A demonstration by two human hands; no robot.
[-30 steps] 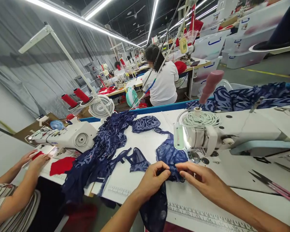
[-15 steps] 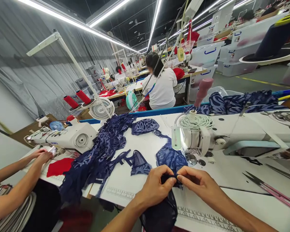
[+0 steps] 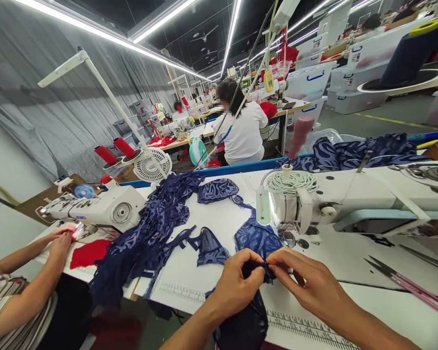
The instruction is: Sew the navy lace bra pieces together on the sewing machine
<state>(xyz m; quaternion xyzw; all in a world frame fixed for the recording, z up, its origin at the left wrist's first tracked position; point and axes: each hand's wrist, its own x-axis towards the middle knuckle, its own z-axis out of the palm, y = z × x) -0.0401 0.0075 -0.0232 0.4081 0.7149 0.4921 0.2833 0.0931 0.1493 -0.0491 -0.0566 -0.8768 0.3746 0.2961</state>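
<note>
My left hand (image 3: 240, 280) pinches the edge of a navy lace garment piece (image 3: 257, 239) at the table's front. Right beside it, the fingertips of my right hand (image 3: 306, 277) are closed on the same edge, nearly touching the left ones. A dark sheer part (image 3: 243, 323) hangs below my left hand over the table edge. The lace portion lies flat toward the sewing machine head (image 3: 290, 209). To the left rests a cut navy bra cup piece (image 3: 211, 247) with a strap. Behind it lies a patterned navy cup (image 3: 217, 190).
A long heap of navy pieces (image 3: 160, 214) spills off the table at left. Scissors (image 3: 401, 279) with pink handles lie at right. A printed ruler (image 3: 306, 326) runs along the front edge. At far left, a co-worker's hands (image 3: 62, 238) work near red fabric (image 3: 90, 253).
My right hand's fingers have shifted and turned slightly on the garment edge, while my left hand keeps its pinch. The view has moved a little. The co-worker's hands moved slightly left.
</note>
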